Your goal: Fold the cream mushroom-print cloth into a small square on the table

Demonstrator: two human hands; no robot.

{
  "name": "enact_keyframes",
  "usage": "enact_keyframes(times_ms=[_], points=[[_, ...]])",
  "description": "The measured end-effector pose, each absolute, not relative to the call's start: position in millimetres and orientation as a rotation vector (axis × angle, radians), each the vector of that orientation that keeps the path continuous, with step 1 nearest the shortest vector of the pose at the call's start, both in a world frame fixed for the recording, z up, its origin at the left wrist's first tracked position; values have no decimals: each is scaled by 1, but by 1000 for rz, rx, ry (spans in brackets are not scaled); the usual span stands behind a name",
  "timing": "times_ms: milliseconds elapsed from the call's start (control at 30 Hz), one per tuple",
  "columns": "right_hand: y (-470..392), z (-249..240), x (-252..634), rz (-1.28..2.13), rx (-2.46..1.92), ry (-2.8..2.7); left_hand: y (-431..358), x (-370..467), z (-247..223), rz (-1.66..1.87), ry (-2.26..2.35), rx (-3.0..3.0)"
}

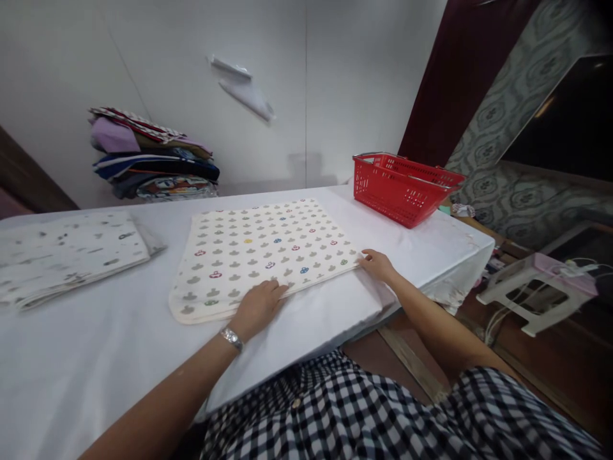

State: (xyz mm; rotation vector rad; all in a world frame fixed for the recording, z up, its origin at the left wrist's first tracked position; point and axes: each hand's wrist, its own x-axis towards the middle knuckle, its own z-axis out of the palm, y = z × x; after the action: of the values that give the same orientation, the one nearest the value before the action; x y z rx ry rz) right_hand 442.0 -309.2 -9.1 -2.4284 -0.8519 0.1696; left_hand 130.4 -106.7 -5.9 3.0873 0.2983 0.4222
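A folded cream cloth [261, 246] lies flat on the white-covered table in front of me. Its print has rows of grey motifs, with a few in red, blue, green and yellow. My left hand [258, 308], with a silver band at the wrist, is closed over the cloth's near edge, left of the middle; its thumb is hidden. At the near right corner, my right hand [376, 264] pinches the same edge between thumb and fingers. The layers lie together along this edge, and the left near corner is rounded.
Another folded white printed cloth [71, 249] lies at the left. Behind the table stands a stack of folded fabrics [156, 156]. A red plastic basket [402, 188] sits at the back right of the table [306, 326]. A plastic stool [541, 287] stands on the floor at right.
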Motion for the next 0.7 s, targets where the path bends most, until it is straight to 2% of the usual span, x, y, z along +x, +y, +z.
enact_keyframes(times_ms=[300,700], points=[[-293,-3,460,316,-2352,-732,-111,130,-5,429,323,3156],[-290,2,457,288,-2685,-804,-110,133,-7,361,372,3103]])
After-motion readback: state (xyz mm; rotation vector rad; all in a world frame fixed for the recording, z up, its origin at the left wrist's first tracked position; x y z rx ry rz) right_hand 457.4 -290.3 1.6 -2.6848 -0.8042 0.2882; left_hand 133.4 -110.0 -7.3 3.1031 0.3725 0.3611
